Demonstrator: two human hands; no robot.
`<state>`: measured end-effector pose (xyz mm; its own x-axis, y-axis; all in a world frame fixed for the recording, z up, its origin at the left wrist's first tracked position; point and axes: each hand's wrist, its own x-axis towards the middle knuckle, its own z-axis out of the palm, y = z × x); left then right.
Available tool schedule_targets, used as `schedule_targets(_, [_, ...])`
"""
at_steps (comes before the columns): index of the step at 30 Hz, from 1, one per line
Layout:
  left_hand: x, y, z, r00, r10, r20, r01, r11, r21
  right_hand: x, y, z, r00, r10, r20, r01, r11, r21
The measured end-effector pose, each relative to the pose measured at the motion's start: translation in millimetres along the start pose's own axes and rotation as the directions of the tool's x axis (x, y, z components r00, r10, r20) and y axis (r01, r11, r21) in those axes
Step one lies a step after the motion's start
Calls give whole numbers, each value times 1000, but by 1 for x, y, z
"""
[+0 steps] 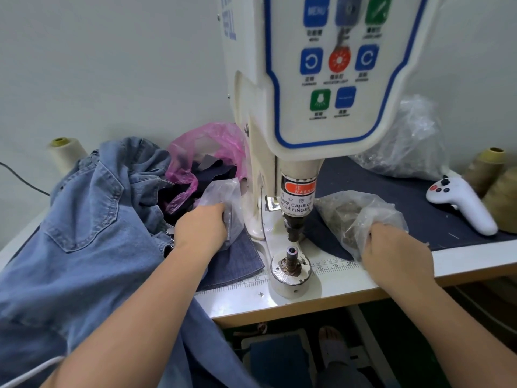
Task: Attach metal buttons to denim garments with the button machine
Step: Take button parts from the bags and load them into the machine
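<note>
Hands both dig into clear bags flanking the button machine (pixel 299 169): left hand (pixel 200 226) fingers hidden in its bag (pixel 223 203), right hand (pixel 397 253) pinching its bag (pixel 355 217). Denim garment (pixel 92 233) is heaped left of it, nowhere near the die (pixel 291 264). Snagged plastic could spill parts.

garment workshop | button machine (pixel 302 107) | thread cones (pixel 488 169) | denim garments (pixel 92 225)

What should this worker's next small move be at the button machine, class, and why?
Probably draw a button part out of each bag. The left hand reaches into a clear bag, the right hand into another clear bag; the lower die looks bare, and the denim garment lies aside.
</note>
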<state>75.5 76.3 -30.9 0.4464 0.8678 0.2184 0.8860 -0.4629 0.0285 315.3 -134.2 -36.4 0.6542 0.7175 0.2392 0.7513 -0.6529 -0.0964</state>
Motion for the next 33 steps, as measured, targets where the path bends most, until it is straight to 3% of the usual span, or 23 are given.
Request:
schedule_targets(8, [-2, 1, 0, 1000, 0, 0, 0, 1000, -3, -9, 2, 5, 964, 40, -263, 33, 963, 268])
schedule_targets(13, [-1, 0, -3, 996, -75, -49, 64, 978, -200, -15, 4, 6, 928, 68, -368, 88, 916, 391])
schedule_targets(20, [-12, 1, -18, 959, -138, -246, 4, 879, -477, -15, 6, 9, 929, 117, -352, 62, 886, 460])
schedule_targets(24, [-29, 7, -34, 929, -98, -356, -137, 805, -578, -13, 6, 11, 929, 126, -348, 58, 879, 474])
schedule_targets(27, [-52, 19, -43, 942, -19, -335, -220, 719, -660, -13, 7, 12, 928, 121, -353, 68, 876, 478])
schedule_targets(33, [-92, 42, -47, 972, 97, -212, -227, 604, -764, -13, 6, 13, 928, 125, -352, 60, 880, 472])
